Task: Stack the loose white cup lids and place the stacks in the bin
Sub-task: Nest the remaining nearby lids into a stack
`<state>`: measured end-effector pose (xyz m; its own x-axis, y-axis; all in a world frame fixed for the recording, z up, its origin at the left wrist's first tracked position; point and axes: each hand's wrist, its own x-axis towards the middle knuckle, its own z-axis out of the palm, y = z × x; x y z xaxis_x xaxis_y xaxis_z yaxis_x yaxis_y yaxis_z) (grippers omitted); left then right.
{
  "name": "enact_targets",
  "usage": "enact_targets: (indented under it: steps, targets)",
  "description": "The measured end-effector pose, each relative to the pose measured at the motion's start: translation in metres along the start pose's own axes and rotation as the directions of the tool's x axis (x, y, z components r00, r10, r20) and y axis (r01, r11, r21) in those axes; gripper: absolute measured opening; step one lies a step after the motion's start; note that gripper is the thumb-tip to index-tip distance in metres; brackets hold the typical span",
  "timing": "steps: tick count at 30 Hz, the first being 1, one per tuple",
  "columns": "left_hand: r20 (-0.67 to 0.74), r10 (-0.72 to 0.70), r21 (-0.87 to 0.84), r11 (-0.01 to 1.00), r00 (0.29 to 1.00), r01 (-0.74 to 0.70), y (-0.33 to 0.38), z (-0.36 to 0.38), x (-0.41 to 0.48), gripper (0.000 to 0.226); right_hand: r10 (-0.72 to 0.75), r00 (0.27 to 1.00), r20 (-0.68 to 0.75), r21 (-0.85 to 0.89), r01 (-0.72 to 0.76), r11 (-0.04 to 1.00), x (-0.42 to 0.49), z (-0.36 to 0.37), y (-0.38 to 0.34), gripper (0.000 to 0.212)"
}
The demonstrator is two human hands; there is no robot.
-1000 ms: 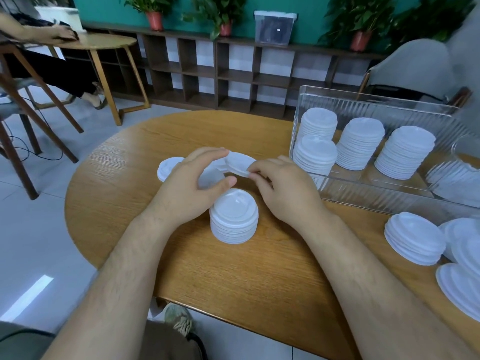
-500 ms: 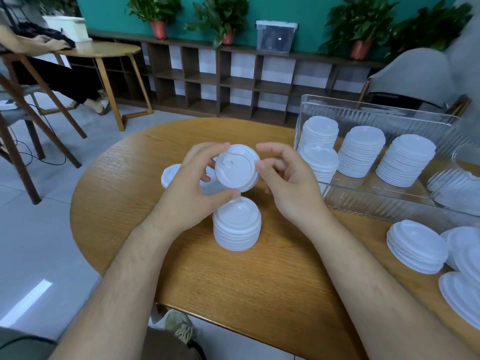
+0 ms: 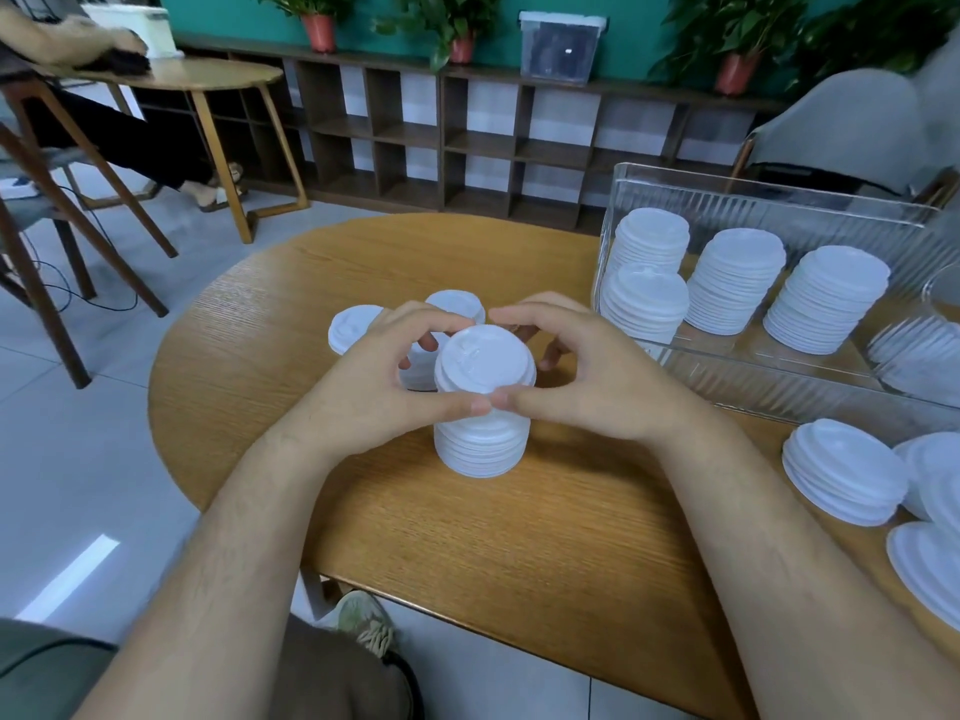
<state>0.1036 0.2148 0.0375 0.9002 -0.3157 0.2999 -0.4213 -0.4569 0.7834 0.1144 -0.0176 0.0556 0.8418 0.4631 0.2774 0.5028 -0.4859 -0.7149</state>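
Note:
A stack of white cup lids stands in the middle of the round wooden table. Both hands hold one white lid flat right on top of that stack. My left hand grips its left rim and my right hand grips its right rim, thumbs touching at the front. Loose lids lie behind my left hand, partly hidden. The clear plastic bin at the right holds several tall lid stacks.
More lid piles lie on the table at the right, near its edge. A grey chair stands behind the bin. A wooden shelf with potted plants runs along the back wall. Another person sits at a table at the far left.
The lid, picked up from the loose ones and held tilted above the stack half a second ago, has come down level onto the stack top, with both hands now around it.

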Motion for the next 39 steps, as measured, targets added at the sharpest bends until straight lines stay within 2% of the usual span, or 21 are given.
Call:
enact_targets:
  steps: [7,13,20,22,24,26,28,30,32,36,39]
  targets:
    - [0.114,-0.019,0.044,0.999,0.993,0.014,-0.006,-0.006,-0.005,0.060,0.052,0.991,0.125,-0.028,-0.049,0.998,-0.001,0.000,-0.005,0.052]
    - [0.129,-0.034,0.071,0.997,0.991,0.025,-0.009,-0.003,-0.007,0.061,0.119,0.974,0.191,-0.046,-0.113,0.993,-0.001,0.002,-0.003,0.052]
    - [0.137,-0.036,0.080,0.996,0.990,0.025,-0.009,-0.002,-0.008,0.061,0.127,0.964,0.235,-0.031,-0.124,0.992,0.000,0.003,0.003,0.048]
    - [0.071,-0.047,0.043,0.998,0.996,0.044,-0.008,-0.006,-0.009,0.061,0.105,0.981,0.165,0.064,-0.116,0.991,0.000,0.005,0.003,0.042]
    - [-0.067,-0.072,0.019,0.997,0.995,0.074,-0.010,-0.010,-0.008,0.052,0.136,0.989,0.062,0.174,-0.145,0.974,0.002,0.009,0.004,0.045]
    - [-0.218,-0.124,0.067,0.988,0.968,0.142,-0.013,-0.012,-0.008,0.036,0.221,0.975,0.025,0.242,-0.221,0.945,0.007,0.015,0.008,0.052]
    - [-0.293,-0.188,0.162,0.956,0.937,0.243,-0.015,-0.010,-0.008,0.026,0.298,0.954,0.038,0.239,-0.298,0.924,0.012,0.023,0.014,0.062]
    - [-0.288,-0.258,0.220,0.919,0.922,0.326,-0.016,-0.008,-0.009,0.020,0.366,0.928,0.071,0.216,-0.372,0.903,0.018,0.031,0.017,0.072]
    - [-0.251,-0.302,0.236,0.902,0.920,0.361,-0.018,-0.006,-0.009,0.023,0.404,0.908,0.111,0.201,-0.419,0.885,0.021,0.035,0.017,0.076]
    - [-0.245,-0.337,0.193,0.902,0.909,0.387,-0.016,-0.001,-0.006,0.021,0.386,0.915,0.114,0.263,-0.403,0.877,0.020,0.034,0.014,0.056]
    - [-0.281,-0.348,0.130,0.910,0.894,0.395,-0.018,0.000,-0.003,0.029,0.363,0.928,0.081,0.273,-0.371,0.887,0.020,0.034,0.016,0.057]
